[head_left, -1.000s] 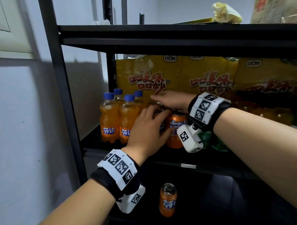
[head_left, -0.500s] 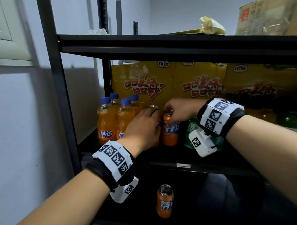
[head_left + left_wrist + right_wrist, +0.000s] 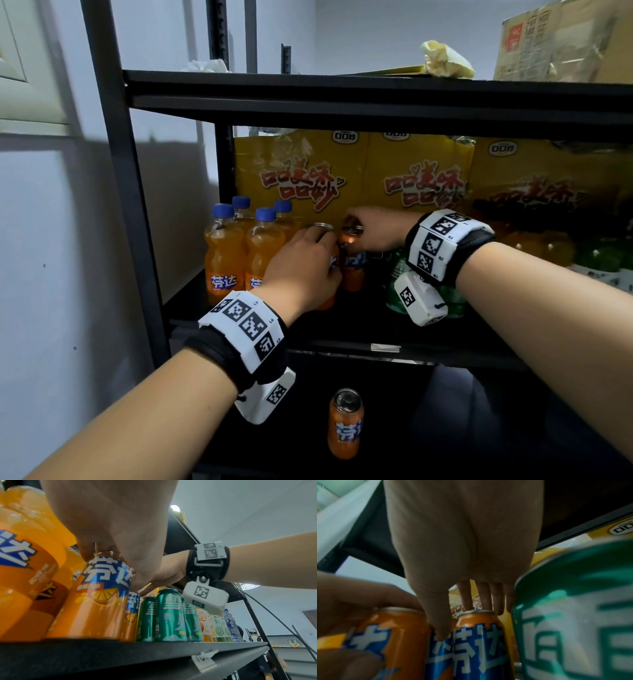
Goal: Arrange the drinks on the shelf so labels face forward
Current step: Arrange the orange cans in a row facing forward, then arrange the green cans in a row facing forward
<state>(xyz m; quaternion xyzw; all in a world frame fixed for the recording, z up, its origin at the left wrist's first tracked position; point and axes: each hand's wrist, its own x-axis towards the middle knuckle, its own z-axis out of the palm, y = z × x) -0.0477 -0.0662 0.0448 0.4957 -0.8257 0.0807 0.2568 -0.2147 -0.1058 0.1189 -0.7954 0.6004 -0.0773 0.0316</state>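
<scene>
Two orange soda cans stand side by side on the middle black shelf (image 3: 445,353). My left hand (image 3: 322,253) wraps round the left can (image 3: 102,599) from above and in front; its blue-and-white label faces forward. My right hand (image 3: 356,233) pinches the top rim of the right can (image 3: 352,270), fingers behind and thumb on the front (image 3: 440,628). That can's label (image 3: 481,642) also faces forward. Several orange soda bottles (image 3: 222,260) with blue caps stand just left of the cans, labels to the front.
Green cans (image 3: 169,615) stand right of the orange cans, then more bottles along the shelf. Yellow snack bags (image 3: 301,178) fill the back. The upper shelf board (image 3: 376,99) hangs close above. One orange can (image 3: 345,425) stands alone on the lower shelf.
My right hand drew back from behind the cans and took the right can by its rim. My left hand stayed on the left can.
</scene>
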